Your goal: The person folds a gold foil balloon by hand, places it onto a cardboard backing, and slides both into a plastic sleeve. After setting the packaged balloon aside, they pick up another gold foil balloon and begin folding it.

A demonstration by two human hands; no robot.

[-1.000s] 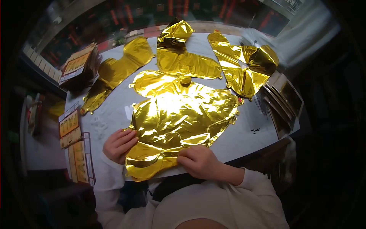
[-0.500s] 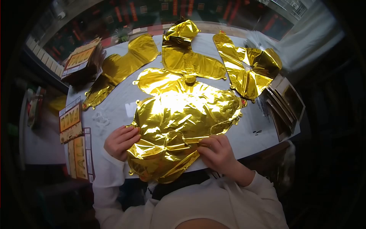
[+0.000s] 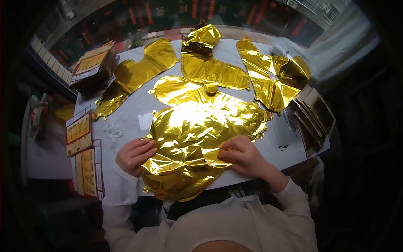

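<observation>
A large crumpled gold foil balloon (image 3: 184, 134) lies flat at the middle of the table, its near end reaching over the front edge. My left hand (image 3: 136, 157) is closed on its left edge. On the right side, my right hand (image 3: 242, 155) pinches a raised fold of the same foil, fingertips pressed together. Beyond it are more flat gold foil pieces: one at the back left (image 3: 145, 67), one at the back middle (image 3: 214, 71) and one at the back right (image 3: 275, 80).
A stack of printed packets (image 3: 93, 63) stands at the back left of the white table (image 3: 126, 126). Two printed cards (image 3: 79, 132) lie at the left edge. Flat brown packets (image 3: 312, 117) lean at the right edge. Small dark bits (image 3: 283, 147) lie on the right.
My right hand has moved slightly up, and the foil under it is now folded differently, its near right edge drawn up. My left hand has hardly moved.
</observation>
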